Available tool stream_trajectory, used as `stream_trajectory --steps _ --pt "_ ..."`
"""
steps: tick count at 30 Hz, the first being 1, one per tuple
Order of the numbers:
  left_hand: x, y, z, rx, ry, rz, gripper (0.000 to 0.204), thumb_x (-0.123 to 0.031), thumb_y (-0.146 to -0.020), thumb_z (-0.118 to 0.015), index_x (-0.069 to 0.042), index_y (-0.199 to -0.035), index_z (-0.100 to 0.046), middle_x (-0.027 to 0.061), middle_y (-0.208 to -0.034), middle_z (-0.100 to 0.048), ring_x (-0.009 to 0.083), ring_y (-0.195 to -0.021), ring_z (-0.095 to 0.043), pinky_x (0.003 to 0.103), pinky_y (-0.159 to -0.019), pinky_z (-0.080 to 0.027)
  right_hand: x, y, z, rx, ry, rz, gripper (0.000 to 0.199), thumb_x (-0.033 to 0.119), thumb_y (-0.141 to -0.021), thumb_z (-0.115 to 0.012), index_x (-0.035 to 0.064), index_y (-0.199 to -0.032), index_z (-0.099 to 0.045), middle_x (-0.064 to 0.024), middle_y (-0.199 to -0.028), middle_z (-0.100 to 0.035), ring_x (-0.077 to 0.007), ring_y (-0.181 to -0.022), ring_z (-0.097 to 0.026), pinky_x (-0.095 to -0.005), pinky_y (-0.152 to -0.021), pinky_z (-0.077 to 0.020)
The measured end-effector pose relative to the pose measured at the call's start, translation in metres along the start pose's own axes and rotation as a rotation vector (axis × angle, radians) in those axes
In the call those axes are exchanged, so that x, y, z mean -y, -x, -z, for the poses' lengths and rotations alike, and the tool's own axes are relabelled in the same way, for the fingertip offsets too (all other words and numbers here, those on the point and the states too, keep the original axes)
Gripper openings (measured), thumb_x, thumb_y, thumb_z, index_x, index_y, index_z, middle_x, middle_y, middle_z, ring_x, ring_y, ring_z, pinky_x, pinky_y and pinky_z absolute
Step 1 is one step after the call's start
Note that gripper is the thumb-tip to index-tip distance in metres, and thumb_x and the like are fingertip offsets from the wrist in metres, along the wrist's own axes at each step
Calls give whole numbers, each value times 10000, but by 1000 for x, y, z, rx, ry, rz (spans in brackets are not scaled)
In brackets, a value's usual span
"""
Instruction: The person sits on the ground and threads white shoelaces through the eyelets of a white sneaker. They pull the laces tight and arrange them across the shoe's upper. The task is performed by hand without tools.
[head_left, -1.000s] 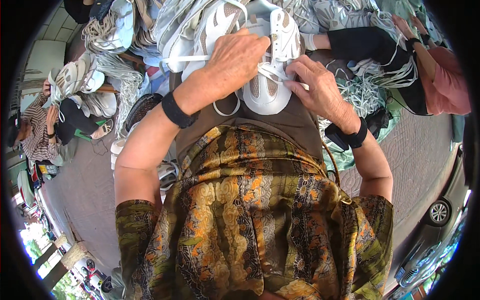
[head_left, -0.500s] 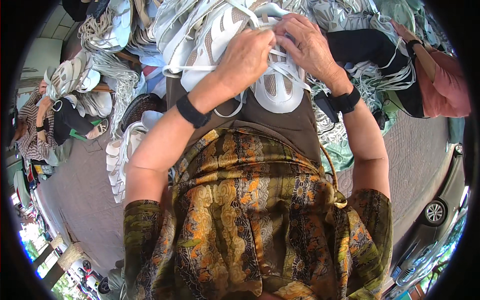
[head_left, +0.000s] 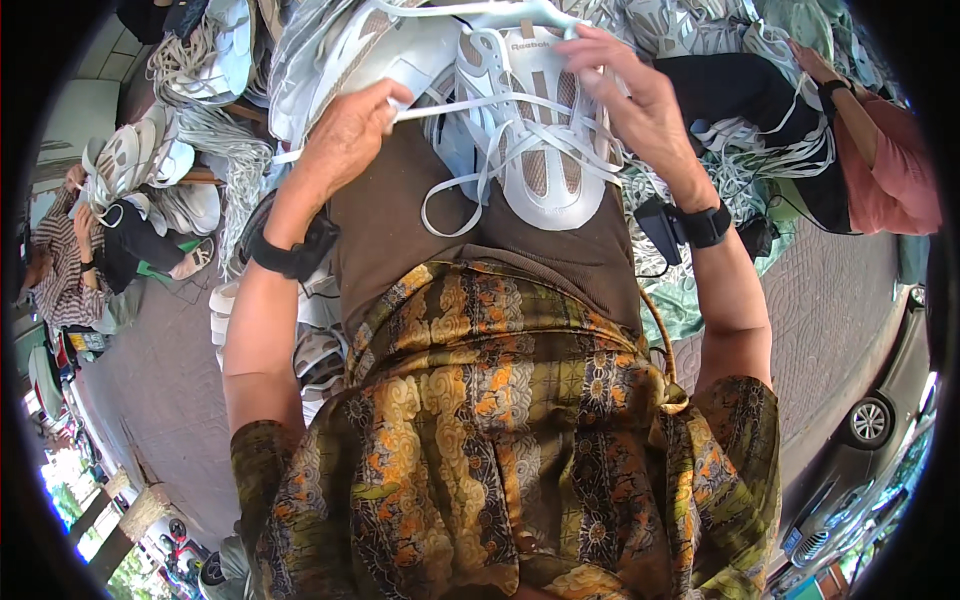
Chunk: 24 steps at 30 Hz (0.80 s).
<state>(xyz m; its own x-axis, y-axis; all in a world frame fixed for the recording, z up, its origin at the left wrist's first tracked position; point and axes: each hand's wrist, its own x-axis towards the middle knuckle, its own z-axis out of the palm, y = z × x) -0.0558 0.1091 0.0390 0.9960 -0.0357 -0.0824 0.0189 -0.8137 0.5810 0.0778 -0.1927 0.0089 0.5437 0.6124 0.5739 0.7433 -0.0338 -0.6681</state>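
Observation:
A white shoe upper (head_left: 556,203) with beige mesh panels lies on my lap, its toe toward me. White lace (head_left: 460,106) is threaded across its front and stretches out to the left. My left hand (head_left: 350,137) is closed in a pinch on that lace, away from the upper's left side. Beside the upper's right edge, near the collar, is my right hand (head_left: 640,108), fingers apart and somewhat blurred. Its fingertips are close to the collar edge; I cannot tell whether they touch it. A loop of lace hangs over my left thigh.
More white uppers (head_left: 350,70) are piled beyond my left hand. Bundled laces (head_left: 240,190) hang at the left. A person in stripes (head_left: 75,265) sits at far left, another in a pink top (head_left: 890,170) at right. A dark car (head_left: 868,420) stands at the right.
My hands were close together over the lacing. The left has moved away to the left, drawing the lace out straight; the right has moved slightly right and its fingers have spread.

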Motion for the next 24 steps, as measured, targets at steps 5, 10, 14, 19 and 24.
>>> stream_trajectory --steps 5,10,14,19,24 --pt "14 -8 -35 -233 270 -84 179 -102 -907 -575 -16 -1055 -626 117 -890 -663 185 -834 -635 316 -787 -494 34 34 23 -44 -4 -412 110 65 -929 -581 1 -999 -635 -48 -1029 -660 -92 -889 -578 -253 -820 -471" --pt "-55 -14 -43 -384 146 -299 209 -88 -863 -632 -21 -1061 -641 72 -925 -654 160 -820 -617 292 -754 -481 54 54 20 215 281 -261 135 76 -856 -665 30 -978 -631 -74 -923 -635 -190 -739 -614 -307 -676 -489" --pt "-70 -33 -57 -388 74 -391 160 -79 -815 -666 -34 -968 -650 104 -873 -604 252 -797 -617 343 -717 -490 50 54 21 334 237 -449 156 100 -843 -683 53 -977 -620 -38 -881 -610 -187 -667 -591 -314 -612 -470" --pt "-70 -39 -54 -239 134 -300 126 -90 -819 -676 -28 -925 -652 72 -857 -586 215 -780 -597 332 -713 -483 40 53 29 282 -203 -693 95 109 -873 -655 67 -926 -588 47 -796 -570 -60 -613 -487 -226 -533 -378" --pt "-59 -44 -51 -30 430 -188 120 -113 -865 -665 -19 -938 -649 -25 -796 -588 64 -685 -513 246 -652 -441 42 40 51 137 -437 -750 107 108 -887 -643 80 -961 -571 68 -750 -542 -2 -557 -400 -166 -488 -321"
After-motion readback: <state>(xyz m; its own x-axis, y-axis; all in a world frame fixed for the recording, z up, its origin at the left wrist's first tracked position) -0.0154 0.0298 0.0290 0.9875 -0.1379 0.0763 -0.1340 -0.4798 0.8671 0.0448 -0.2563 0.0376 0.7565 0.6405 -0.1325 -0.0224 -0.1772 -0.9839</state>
